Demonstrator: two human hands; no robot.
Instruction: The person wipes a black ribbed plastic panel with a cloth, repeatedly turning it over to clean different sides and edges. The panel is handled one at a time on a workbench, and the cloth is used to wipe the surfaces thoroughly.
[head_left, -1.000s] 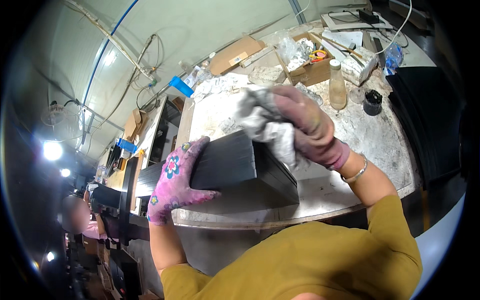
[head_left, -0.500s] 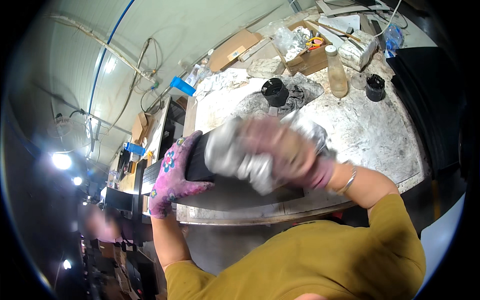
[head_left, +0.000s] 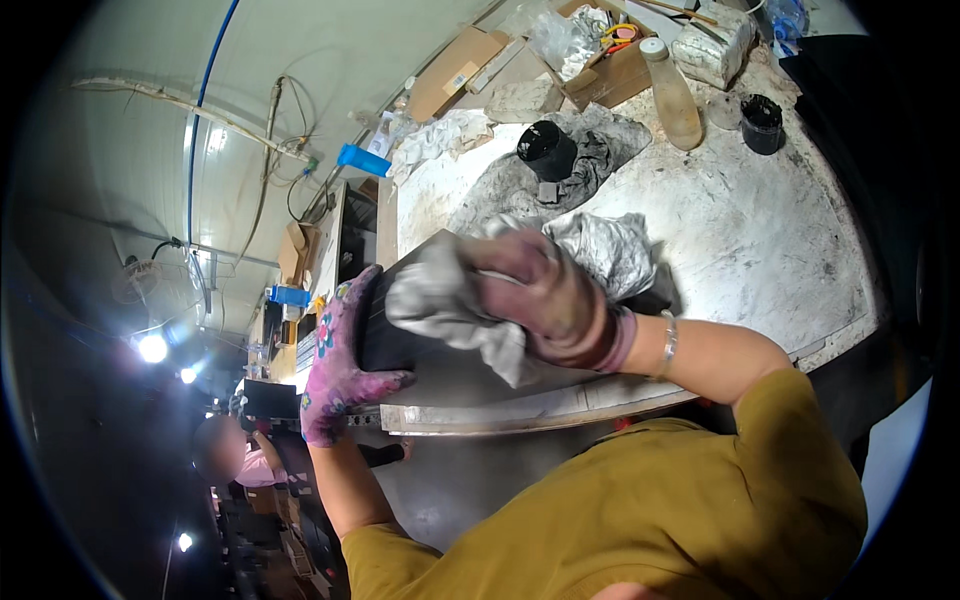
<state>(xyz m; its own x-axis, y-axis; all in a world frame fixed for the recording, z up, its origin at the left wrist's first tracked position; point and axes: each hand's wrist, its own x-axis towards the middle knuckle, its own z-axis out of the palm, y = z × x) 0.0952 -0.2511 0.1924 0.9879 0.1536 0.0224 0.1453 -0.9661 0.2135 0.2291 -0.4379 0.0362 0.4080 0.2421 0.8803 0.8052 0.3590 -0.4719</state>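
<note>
Head view puts the black box (head_left: 400, 330) at the near edge of the bench (head_left: 760, 240), left of the middle, with most of its dark faces covered by your two hands. It looks rigid and flat-sided, so I judge it will not give under pressure, and its smooth dark finish could slide against a glove if you press hard from one side only. Its weight cannot be read; treat it as moderately heavy and keep it seated on the bench.

Your left hand (head_left: 335, 365), in a purple flowered glove, is wrapped around the left end of the box, fingers curled over the near lower edge. That end grip looks like the right place to hold. Your right hand (head_left: 545, 300), in a stained glove, is closed on a crumpled grey rag (head_left: 450, 305) and presses it onto the box top. The rag is soft and limp, and it drapes loose below your palm.

Just behind your right hand, more crumpled grey cloth (head_left: 600, 250) lies on the bench. Farther off, a black cup (head_left: 547, 150) sits on a dark cloth. At the far right stand a pale bottle (head_left: 672, 92) and a small black pot (head_left: 762, 110). Cardboard boxes (head_left: 610, 70) line the far edge.
</note>
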